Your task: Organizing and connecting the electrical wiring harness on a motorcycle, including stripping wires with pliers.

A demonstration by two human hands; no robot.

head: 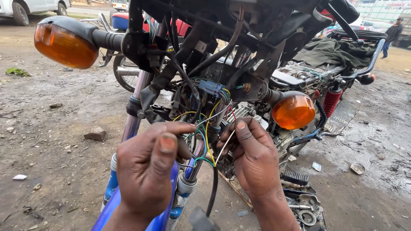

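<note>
A motorcycle stands front-on with its headlight removed, so a tangle of coloured wires [204,112] hangs bare between the fork tubes [133,116]. My left hand [150,167] pinches a thin wire from the bundle between thumb and forefinger. My right hand [252,156] holds a white wire [224,147] that runs down to a black cable [212,188]. Yellow and green strands loop between both hands. A blue connector [209,87] sits above them.
Orange turn signals stick out at upper left [64,45] and at the right [293,112]. A blue front mudguard [112,201] lies below my left hand. Loose metal parts [302,205] rest on the muddy ground. A person [391,34] stands far right. Stones dot the dirt.
</note>
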